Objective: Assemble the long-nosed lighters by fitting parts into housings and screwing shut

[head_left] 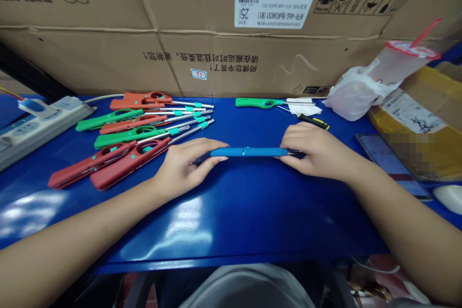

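Observation:
Both hands hold a blue stick lighter point(249, 152) level above the table, its narrow edge facing me. My left hand point(187, 163) pinches its left end between thumb and fingers. My right hand point(310, 149) is closed around the other end, where a dark, partly hidden tip shows. To the left lie several stick lighters in a loose row, including a red lighter point(130, 163), a green lighter point(124, 137) and an orange lighter point(140, 101); their metal barrels point right. A single green lighter point(256, 102) lies beyond my hands, its barrel over a white paper piece point(304, 107).
A large cardboard box point(202, 14) walls off the back of the blue table point(245, 221). On the left is a white power strip point(39, 125). A black-and-yellow screwdriver point(314, 121), a bagged drink cup point(397, 67), a phone point(390, 163) and a yellow-taped parcel point(440, 106) are at right.

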A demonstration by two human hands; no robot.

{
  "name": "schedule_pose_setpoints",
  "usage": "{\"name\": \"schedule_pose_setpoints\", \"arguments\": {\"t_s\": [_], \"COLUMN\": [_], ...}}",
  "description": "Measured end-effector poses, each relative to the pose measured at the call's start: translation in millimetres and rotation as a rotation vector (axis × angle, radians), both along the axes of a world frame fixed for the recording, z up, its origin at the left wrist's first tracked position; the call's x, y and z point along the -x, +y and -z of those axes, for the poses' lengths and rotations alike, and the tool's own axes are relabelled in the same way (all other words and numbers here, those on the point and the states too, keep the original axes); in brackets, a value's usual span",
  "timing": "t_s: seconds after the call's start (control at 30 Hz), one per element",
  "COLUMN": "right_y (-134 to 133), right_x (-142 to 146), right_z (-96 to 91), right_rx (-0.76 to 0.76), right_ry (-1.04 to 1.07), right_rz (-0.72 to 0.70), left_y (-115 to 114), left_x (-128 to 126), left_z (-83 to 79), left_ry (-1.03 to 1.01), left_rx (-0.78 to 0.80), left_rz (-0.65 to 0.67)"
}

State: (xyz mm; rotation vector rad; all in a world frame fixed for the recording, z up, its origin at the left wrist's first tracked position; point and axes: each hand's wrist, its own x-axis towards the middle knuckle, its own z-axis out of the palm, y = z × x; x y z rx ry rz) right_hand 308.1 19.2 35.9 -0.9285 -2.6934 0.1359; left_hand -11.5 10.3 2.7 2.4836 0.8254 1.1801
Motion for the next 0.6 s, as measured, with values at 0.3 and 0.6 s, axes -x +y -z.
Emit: {"name": "schedule_pose_setpoints", "arguments": {"t_s": [0.3, 0.6], "right_y": [-4.9, -7.6], "right_x": [-1.1, 3.6], "right_z": [-4.5, 1.5], "right_rx": [0.016, -0.041], "right_ry": [-0.021, -0.087], "right_rz": [-0.029, 0.004], "left_y": [2.1, 5.9], "left_x": [-0.2, 3.5], "left_z": [-1.5, -2.8], "left_ry": [0.021, 0.069], "left_rx": [-0.018, -0.029], "left_rz": [0.016, 0.036]}}
